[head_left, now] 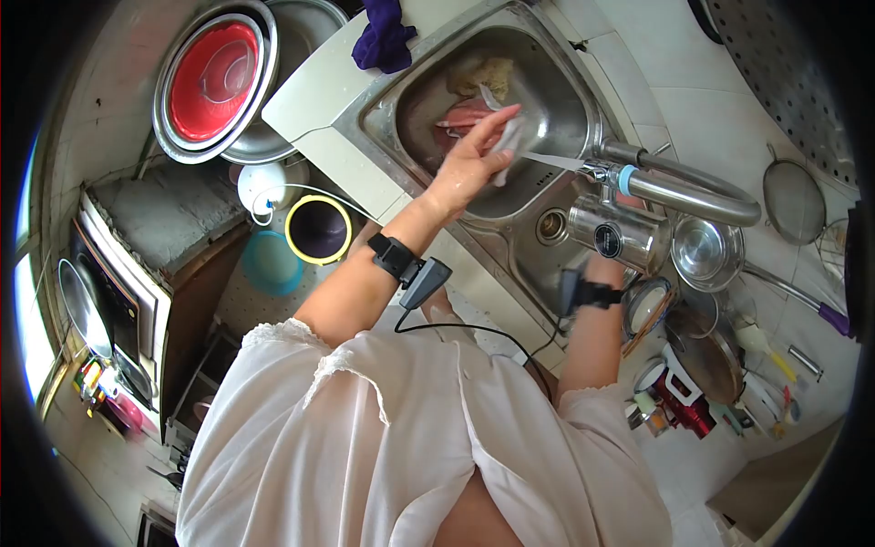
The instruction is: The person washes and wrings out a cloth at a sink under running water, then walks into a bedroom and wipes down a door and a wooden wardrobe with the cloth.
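My left hand (472, 162) is over the larger sink basin (556, 118), thumb and forefinger closed around a limp, wet white cloth (510, 146). Water runs from the faucet (597, 170) onto it. Below the fingers lies a pinkish-red, soft item (463, 117) whose kind I cannot make out. Beside that is a yellowish, sponge-like piece (483, 77). My right hand (604, 268) reaches up by the faucet. A steel cylinder (615, 235) on the faucet hides its fingers, so its grip does not show.
A purple cloth (383, 38) lies on the counter at the sink's far-left corner. Stacked metal bowls with a red basin (214, 80) stand left. A glass-like lid (706, 251), pans and a strainer (794, 202) crowd the right. A smaller basin drain (550, 226) sits near the faucet.
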A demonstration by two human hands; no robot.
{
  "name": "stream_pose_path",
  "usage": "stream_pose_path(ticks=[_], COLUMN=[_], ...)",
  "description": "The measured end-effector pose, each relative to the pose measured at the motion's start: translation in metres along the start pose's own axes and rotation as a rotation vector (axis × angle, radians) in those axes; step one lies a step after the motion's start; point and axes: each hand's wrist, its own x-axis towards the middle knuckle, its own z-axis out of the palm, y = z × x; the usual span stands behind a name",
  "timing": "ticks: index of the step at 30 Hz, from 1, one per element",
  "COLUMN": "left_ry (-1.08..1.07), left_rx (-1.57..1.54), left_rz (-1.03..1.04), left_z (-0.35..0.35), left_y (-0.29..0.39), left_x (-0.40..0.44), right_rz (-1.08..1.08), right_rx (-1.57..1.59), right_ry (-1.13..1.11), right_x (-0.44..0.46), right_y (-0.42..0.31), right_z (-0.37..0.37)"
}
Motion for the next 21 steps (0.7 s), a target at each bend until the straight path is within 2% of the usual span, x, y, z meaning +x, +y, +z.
stream_pose_path(ticks=[3, 5, 7, 9, 11, 13, 15, 17, 18, 20, 21], left_ry=[-0.058, -0.171, -0.149, 0.083, 0.224, 0.274, 0.285, 0.287, 0.258, 0.199, 0.198], left_rx=[-0.138, -0.244, -0.19, -0.17, -0.108, -0.097, -0.054, 0.001, 0.159, 0.517, 0.518], left_rz=[-0.057, 0.021, 0.038, 0.018, 0.025, 0.02, 0.02, 0.026, 0.007, -0.073, -0.073], left_z=[0.026, 0.035, 0.027, 0.007, -0.023, -0.036, -0.036, -0.039, -0.043, -0.057, -0.054], left_y=[0.017, 0.02, 0.016, 0.014, 0.001, -0.002, -0.008, -0.013, -0.02, -0.044, -0.038], left_x=[-0.008, -0.012, -0.013, -0.018, -0.018, -0.026, -0.032, -0.03, -0.027, -0.017, -0.012], right_rz=[0.294, 0.383, 0.419, 0.505, 0.456, 0.224, 0.206, 0.198, 0.212, 0.21, 0.207], right_rx=[0.293, 0.571, 0.573, 0.565, 0.45, 0.166, 0.169, 0.19, 0.254, 0.275, 0.298], right_ry=[-0.191, -0.232, -0.196, -0.102, -0.06, 0.036, 0.075, 0.205, 0.118, 0.118, 0.118], right_x=[-0.001, 0.001, 0.018, 0.026, 0.033, 0.022, 0.015, 0.015, 0.015, 0.004, -0.001], right_y=[0.051, 0.08, 0.077, 0.077, 0.073, 0.062, 0.056, 0.055, 0.052, 0.029, 0.017], right_z=[0.061, 0.091, 0.102, 0.109, 0.094, 0.078, 0.072, 0.066, 0.06, 0.07, 0.075])
